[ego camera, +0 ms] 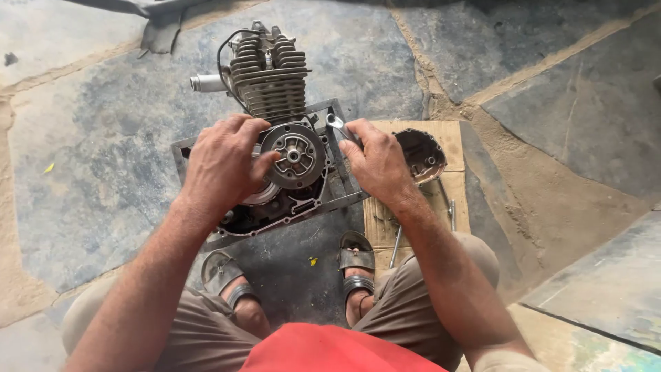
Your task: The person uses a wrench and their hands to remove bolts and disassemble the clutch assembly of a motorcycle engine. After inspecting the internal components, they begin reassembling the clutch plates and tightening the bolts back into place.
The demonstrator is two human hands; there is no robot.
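Observation:
A small motorcycle engine [270,76] with a finned cylinder lies on a stone floor, its side cover off. My left hand [224,165] grips the rim of the round clutch assembly [297,155] in the open crankcase. My right hand [377,163] is closed around a metal spanner [337,127], whose open end sticks up beside the clutch. The spanner's lower part is hidden in my fist.
The removed engine side cover [420,153] lies on a piece of cardboard [451,138] to the right, with a long metal tool [397,245] near its front edge. A metal frame [344,200] sits under the engine. My sandalled feet [357,265] are just below.

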